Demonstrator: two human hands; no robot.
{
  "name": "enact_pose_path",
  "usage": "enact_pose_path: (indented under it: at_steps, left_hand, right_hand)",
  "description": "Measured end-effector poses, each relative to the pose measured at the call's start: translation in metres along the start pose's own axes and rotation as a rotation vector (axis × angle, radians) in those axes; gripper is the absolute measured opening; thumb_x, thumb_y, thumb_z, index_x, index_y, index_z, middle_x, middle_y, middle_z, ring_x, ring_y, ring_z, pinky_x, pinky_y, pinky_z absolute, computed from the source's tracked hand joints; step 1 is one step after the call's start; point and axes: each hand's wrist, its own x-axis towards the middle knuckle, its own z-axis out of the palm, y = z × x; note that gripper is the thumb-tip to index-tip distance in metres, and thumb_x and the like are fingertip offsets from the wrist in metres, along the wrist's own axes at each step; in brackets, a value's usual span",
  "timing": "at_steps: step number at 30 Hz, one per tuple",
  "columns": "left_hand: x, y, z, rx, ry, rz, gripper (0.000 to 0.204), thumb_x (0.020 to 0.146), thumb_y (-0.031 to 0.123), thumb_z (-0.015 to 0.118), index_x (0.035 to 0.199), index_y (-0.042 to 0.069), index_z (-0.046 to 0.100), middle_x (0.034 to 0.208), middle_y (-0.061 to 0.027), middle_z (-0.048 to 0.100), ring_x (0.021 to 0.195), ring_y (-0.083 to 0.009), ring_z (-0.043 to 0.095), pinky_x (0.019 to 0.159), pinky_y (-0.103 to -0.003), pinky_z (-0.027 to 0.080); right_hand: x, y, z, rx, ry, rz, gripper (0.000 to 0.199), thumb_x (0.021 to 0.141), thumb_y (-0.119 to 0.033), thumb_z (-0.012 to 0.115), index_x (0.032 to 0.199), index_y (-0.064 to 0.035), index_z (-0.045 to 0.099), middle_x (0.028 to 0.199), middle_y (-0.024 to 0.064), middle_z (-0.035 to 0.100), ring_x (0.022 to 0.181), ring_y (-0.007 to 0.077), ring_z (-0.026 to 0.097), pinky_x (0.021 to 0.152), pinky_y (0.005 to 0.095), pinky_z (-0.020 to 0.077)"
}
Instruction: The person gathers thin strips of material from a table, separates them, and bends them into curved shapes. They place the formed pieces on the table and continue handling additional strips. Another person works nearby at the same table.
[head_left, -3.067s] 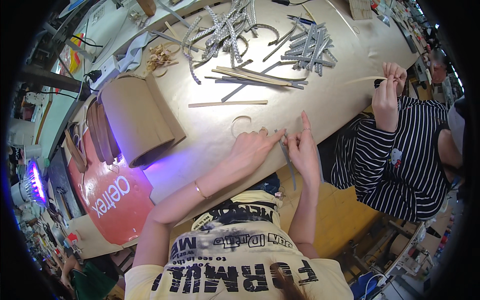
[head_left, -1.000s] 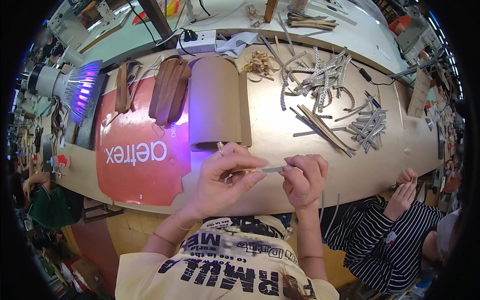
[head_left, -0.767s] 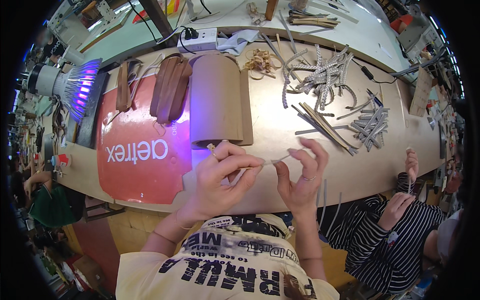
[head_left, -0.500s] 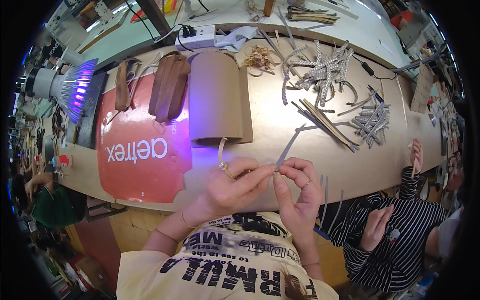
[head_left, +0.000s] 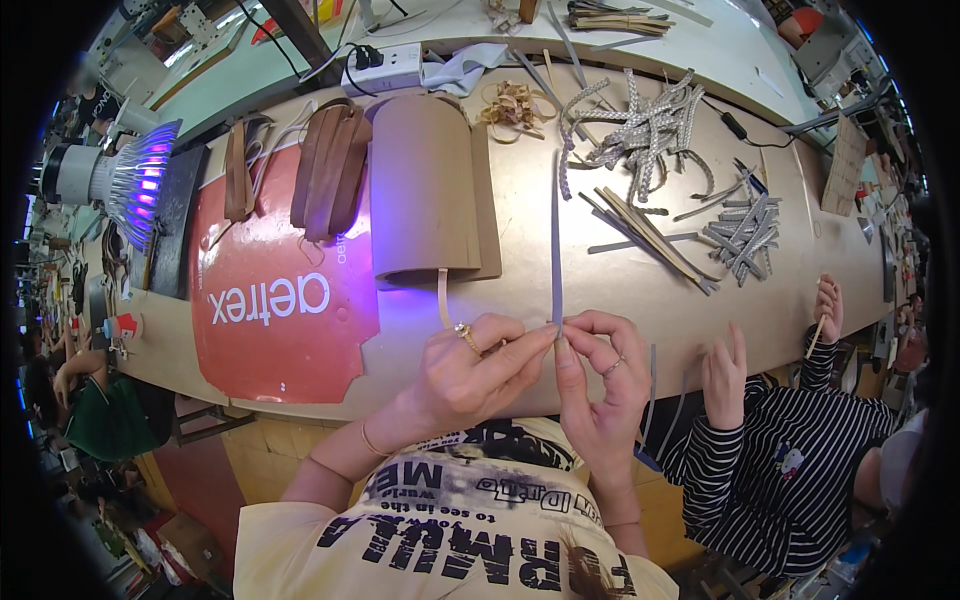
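Observation:
Fingertips meeting, my left hand (head_left: 475,365) and my right hand (head_left: 603,372) pinch the lower end of a narrow grey strip (head_left: 556,235). The strip runs straight up over the table, away from me. A pale tan strip (head_left: 443,295) runs from the near end of a brown cardboard-like roll (head_left: 425,190) down to my left hand; whether those fingers grip it is hidden. To the right lie a bundle of tan and grey strips (head_left: 650,240), a pile of short braided grey pieces (head_left: 743,235) and a heap of longer braids (head_left: 645,125).
A red sheet (head_left: 265,345), brown strip bundles (head_left: 332,170) and a lit lamp (head_left: 145,185) are at left. Tan curled scraps (head_left: 515,108) lie behind the roll, near a power strip (head_left: 385,70). At right, a co-worker in a striped top (head_left: 770,470) holds hands near the table edge.
The grey strip has swung from slanting right to nearly straight away from me. My hands stay pinched together in about the same place. The co-worker's nearer hand has risen to the table edge.

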Motion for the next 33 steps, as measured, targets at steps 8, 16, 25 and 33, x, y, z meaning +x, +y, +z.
enact_pose_path:
  at_steps: [8, 16, 25, 33]
  left_hand:
    - [0.000, -0.001, 0.003, -0.027, 0.004, -0.039, 0.032, 0.072, -0.002, 0.075, 0.103, 0.005, 0.072, 0.075, -0.0027, 0.057, 0.053, -0.0147, 0.055, 0.044, -0.027, 0.042]
    - [-0.002, -0.001, 0.006, 0.064, -0.011, 0.022, 0.027, 0.071, 0.001, 0.075, 0.099, 0.003, 0.073, 0.074, -0.0012, 0.057, 0.054, -0.0133, 0.056, 0.046, -0.026, 0.043]
    - [-0.004, -0.003, 0.010, -0.105, -0.009, -0.137, 0.023, 0.072, 0.004, 0.077, 0.095, 0.005, 0.074, 0.072, -0.0037, 0.058, 0.054, -0.0151, 0.057, 0.046, -0.027, 0.043]
    - [-0.006, -0.006, 0.000, -0.415, -0.092, -0.483, 0.017, 0.078, 0.001, 0.074, 0.095, 0.003, 0.075, 0.075, -0.0045, 0.060, 0.053, -0.0097, 0.048, 0.047, -0.024, 0.036]
  right_hand:
    - [0.003, 0.000, -0.001, -0.069, -0.026, -0.033, 0.016, 0.085, -0.001, 0.067, 0.100, -0.0025, 0.069, 0.100, 0.0076, 0.065, 0.093, 0.0222, 0.059, 0.094, 0.0379, 0.0340]
    - [0.002, 0.003, 0.001, -0.169, -0.004, -0.037, 0.011, 0.084, -0.006, 0.068, 0.095, -0.0046, 0.069, 0.097, 0.0052, 0.065, 0.090, 0.0205, 0.060, 0.099, 0.0443, 0.0314]
    - [0.003, 0.005, 0.000, -0.201, -0.033, -0.045, 0.009, 0.083, -0.008, 0.069, 0.091, -0.0048, 0.068, 0.100, 0.0057, 0.064, 0.093, 0.0225, 0.059, 0.101, 0.0478, 0.0327]
    - [0.004, 0.011, 0.005, -0.015, -0.080, -0.039, 0.011, 0.081, -0.007, 0.069, 0.092, -0.0040, 0.068, 0.104, 0.0084, 0.064, 0.098, 0.0263, 0.059, 0.094, 0.0416, 0.0376]
